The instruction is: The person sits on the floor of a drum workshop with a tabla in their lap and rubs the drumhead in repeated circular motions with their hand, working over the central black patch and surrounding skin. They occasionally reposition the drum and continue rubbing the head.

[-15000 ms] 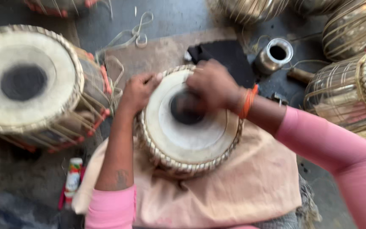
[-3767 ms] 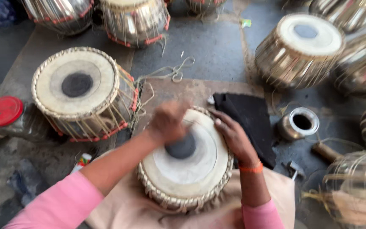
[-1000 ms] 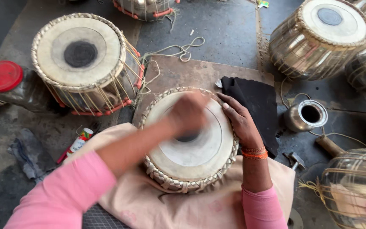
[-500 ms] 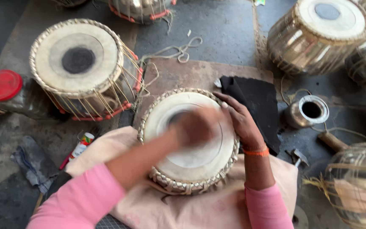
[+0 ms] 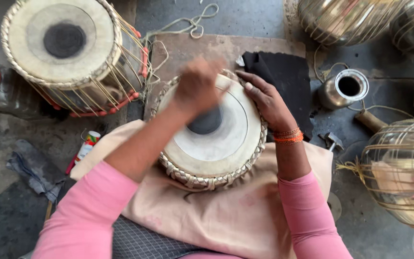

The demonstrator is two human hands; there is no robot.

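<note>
— Shifted since half a second earlier: left hand (image 5: 197, 88), blurred, up over the dark spot of the drum (image 5: 212, 132). Grip?

— Could not tell. Right hand (image 5: 264, 98) lay open, flat on the rim, likely bracing it. Drum sat on peach cloth (image 5: 226, 216) across the lap, probably cushioned against slipping.

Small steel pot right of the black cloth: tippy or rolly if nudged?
The small steel pot stands upright, mouth open, on the floor; its squat rounded body probably slides before tipping. Polished metal looks slippery to grip. On its side it would likely roll. Contents cannot be seen, so weight is unclear.
</note>
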